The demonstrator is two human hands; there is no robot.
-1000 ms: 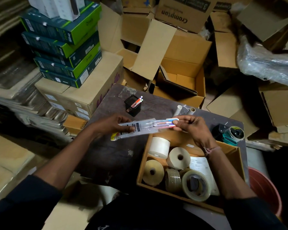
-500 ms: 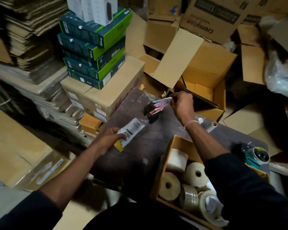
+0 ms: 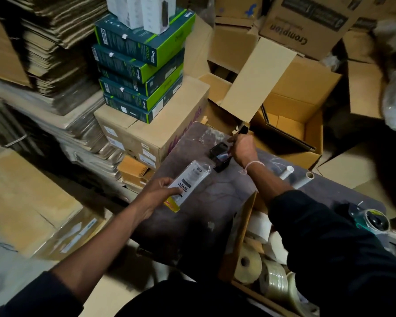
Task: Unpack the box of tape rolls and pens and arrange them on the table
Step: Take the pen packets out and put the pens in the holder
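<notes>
My left hand (image 3: 157, 191) holds a clear plastic pen packet (image 3: 189, 183) with a yellow end above the dark table (image 3: 215, 202). My right hand (image 3: 244, 148) reaches over the small black pen holder (image 3: 218, 160) at the table's far side, fingers closed around pens going into it; the pens are mostly hidden by the hand. The open cardboard box (image 3: 242, 236) at lower right holds several tape rolls (image 3: 247, 261), partly covered by my right sleeve.
A tape dispenser (image 3: 373, 219) sits at the table's right end and two white tubes (image 3: 286, 171) lie behind my right arm. Stacked green boxes (image 3: 142, 72) on a carton stand left of the table. Open cartons (image 3: 290, 115) crowd the far side.
My right hand pulled the pens out of the packet, carried them to the black holder and lowered them in. My left hand kept the packet and dropped toward the table. The camera swung left.
</notes>
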